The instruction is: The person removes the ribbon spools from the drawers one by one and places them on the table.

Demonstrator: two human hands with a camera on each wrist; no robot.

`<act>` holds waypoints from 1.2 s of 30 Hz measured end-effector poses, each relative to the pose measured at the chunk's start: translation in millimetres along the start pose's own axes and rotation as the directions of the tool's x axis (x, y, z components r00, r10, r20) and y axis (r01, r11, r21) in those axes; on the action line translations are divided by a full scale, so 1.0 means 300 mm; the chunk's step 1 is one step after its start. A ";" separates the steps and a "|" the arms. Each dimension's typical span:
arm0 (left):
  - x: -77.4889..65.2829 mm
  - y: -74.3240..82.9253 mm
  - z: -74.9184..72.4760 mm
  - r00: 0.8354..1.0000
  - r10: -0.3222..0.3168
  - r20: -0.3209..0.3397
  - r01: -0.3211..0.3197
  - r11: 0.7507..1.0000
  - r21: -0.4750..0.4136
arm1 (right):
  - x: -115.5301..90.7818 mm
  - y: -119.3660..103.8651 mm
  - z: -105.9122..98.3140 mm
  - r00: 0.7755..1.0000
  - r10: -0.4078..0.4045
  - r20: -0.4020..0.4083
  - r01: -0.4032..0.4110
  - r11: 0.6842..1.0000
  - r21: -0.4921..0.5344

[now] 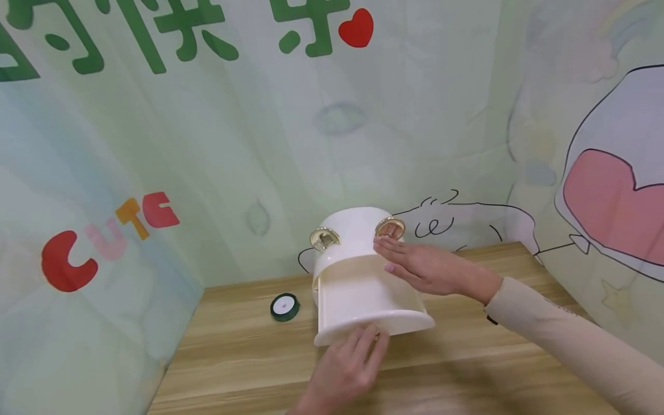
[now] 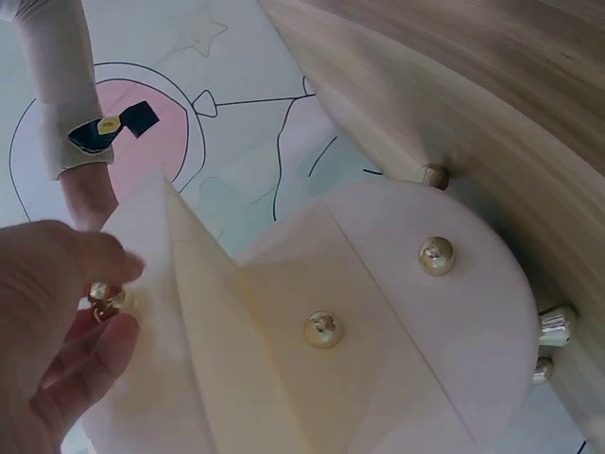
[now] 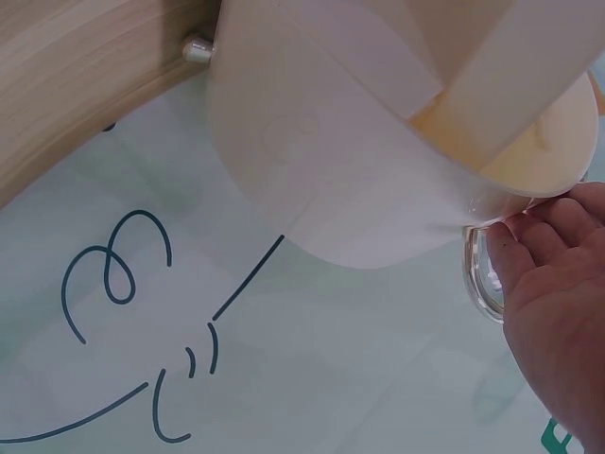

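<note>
A white rounded storage box (image 1: 358, 227) with two gold ring-shaped ears stands on the wooden table. Its top drawer (image 1: 368, 288) is pulled well out toward the front. My left hand (image 1: 350, 366) pinches that drawer's gold knob (image 2: 106, 298) between thumb and fingers. Below it, two lower drawers show a gold knob (image 2: 323, 329) and another gold knob (image 2: 437, 255), both with closed fronts. My right hand (image 1: 422, 265) rests with straight fingers on the box's top rim, its fingertips by the right gold ring (image 3: 482, 274).
A roll of dark green ribbon (image 1: 284, 307) lies on the table (image 1: 238, 357), left of the box. Gold feet (image 2: 556, 326) hold the box off the tabletop. A printed cloth backdrop (image 1: 249, 144) hangs close behind the box and along both sides.
</note>
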State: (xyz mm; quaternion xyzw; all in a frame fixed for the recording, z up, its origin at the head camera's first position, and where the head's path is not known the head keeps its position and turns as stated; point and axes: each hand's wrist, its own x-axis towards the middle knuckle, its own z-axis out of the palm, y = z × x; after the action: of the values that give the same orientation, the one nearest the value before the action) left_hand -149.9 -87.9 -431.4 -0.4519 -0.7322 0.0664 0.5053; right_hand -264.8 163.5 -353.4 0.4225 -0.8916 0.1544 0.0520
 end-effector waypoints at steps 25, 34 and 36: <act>0.047 0.003 0.008 0.978 -0.205 -0.036 0.203 0.978 -0.058 | 0.005 -0.002 -0.022 1.000 -0.009 -0.008 0.009 1.000 -0.004; 0.073 -0.012 0.049 0.952 -0.305 0.004 0.305 0.949 -0.079 | 0.001 -0.013 -0.015 1.000 -0.003 0.002 0.003 1.000 0.024; 0.076 -0.017 0.058 0.943 -0.332 0.029 0.333 0.939 -0.084 | 0.001 -0.012 -0.012 1.000 -0.008 -0.003 0.008 1.000 0.024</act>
State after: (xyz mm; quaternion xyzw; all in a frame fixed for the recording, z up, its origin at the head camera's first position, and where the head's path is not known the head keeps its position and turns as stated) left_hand -168.9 -68.0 -421.5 -0.3428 -0.8037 -0.0490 0.4838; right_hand -262.3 162.2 -349.0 0.4263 -0.8880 0.1652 0.0488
